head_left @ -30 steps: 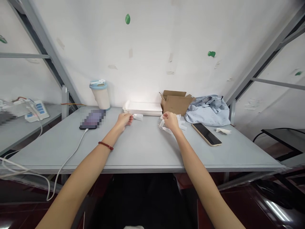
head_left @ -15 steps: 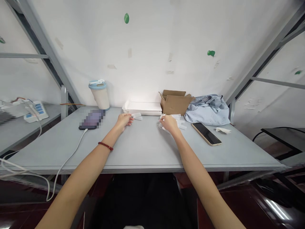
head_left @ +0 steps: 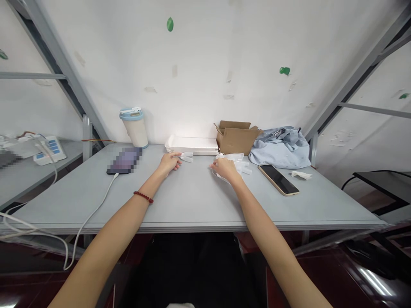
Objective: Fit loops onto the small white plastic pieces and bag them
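Note:
On the grey table, the fingers of my left hand (head_left: 169, 164) are pinched at the near end of some small translucent plastic strips (head_left: 186, 157). My right hand (head_left: 225, 168) is at a loose pile of similar translucent strips (head_left: 240, 159), covering part of it. Its fingertips are drawn together on a thin white string (head_left: 218, 176) that loops below the hand. How the string joins the strips is hidden. Right behind both hands lies a stack of white paper-like sheets (head_left: 195, 146).
An open cardboard box (head_left: 237, 141) and a light blue cloth (head_left: 280, 149) stand back right. Nearer are a phone (head_left: 278, 179) and a crumpled tissue (head_left: 301, 175). To the left are a lidded cup (head_left: 135, 129) and a phone (head_left: 123, 161) on a white cable (head_left: 94, 209).
My right hand has shifted slightly left, its fingertips coming out from the pile's left edge. My left hand stays almost in place with the strips.

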Demonstrator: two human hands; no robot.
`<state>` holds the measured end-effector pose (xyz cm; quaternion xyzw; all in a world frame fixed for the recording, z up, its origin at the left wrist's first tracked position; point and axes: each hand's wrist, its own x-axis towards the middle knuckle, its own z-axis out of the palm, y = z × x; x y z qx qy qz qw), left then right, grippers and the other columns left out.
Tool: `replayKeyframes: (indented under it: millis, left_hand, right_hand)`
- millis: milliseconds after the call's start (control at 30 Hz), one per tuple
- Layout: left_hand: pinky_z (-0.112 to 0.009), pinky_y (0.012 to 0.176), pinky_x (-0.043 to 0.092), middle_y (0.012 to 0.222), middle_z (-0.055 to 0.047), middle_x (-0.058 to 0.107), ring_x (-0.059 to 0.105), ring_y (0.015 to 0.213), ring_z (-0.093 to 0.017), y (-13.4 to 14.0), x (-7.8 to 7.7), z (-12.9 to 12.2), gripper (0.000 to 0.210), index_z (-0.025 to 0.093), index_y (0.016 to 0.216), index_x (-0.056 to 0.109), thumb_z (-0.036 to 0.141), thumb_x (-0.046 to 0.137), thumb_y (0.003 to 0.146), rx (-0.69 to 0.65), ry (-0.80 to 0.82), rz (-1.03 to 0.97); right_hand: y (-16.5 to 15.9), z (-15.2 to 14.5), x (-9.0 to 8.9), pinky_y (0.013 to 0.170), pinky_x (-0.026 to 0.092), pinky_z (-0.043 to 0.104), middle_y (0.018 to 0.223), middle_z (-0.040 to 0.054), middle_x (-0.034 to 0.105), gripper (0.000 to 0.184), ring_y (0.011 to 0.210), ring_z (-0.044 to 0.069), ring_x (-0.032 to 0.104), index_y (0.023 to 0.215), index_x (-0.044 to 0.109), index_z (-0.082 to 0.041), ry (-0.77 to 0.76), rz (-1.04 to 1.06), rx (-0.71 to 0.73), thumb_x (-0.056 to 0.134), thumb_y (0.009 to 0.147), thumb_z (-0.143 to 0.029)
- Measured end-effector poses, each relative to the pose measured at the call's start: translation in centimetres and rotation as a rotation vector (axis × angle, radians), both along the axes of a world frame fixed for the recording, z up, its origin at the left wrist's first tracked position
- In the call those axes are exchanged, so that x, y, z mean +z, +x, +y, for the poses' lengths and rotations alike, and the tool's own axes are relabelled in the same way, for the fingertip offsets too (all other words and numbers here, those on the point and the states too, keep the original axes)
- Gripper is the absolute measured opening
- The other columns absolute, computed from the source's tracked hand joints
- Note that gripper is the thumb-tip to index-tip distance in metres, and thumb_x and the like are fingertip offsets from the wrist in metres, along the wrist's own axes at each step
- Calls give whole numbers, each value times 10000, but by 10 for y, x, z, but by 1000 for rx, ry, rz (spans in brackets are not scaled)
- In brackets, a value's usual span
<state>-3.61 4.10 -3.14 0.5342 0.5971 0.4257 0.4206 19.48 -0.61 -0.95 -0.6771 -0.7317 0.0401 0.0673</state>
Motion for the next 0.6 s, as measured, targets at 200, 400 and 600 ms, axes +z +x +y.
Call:
replayKeyframes:
  millis: [200, 400, 600]
  left_hand:
    - [-200, 424, 402, 617, -36, 620, 507, 445, -92, 2, 1, -2, 118, 125, 798, 654, 115, 564, 722, 85, -2, -10]
    - [-205, 425, 399, 632, -40, 631, 518, 458, -95, 5, 3, -5, 91, 128, 770, 652, 143, 581, 716, 65, 11, -3]
    - [-198, 430, 397, 636, -30, 629, 518, 469, -91, 8, 3, -6, 117, 128, 785, 656, 121, 573, 703, -8, 1, -28]
  right_hand:
    - [1, 2, -2, 730, 394, 278, 967, 114, 705, 245, 913, 220, 624, 934, 702, -177, 68, 158, 18, 488, 901, -292]
    - [0, 3, 0, 640, 400, 239, 691, 25, 663, 215, 673, 155, 601, 906, 679, -187, 73, 506, 97, 525, 857, -330]
    - [-4, -3, 8, 559, 392, 206, 609, -9, 624, 183, 581, 116, 573, 870, 630, -179, -9, 941, 106, 636, 754, -320]
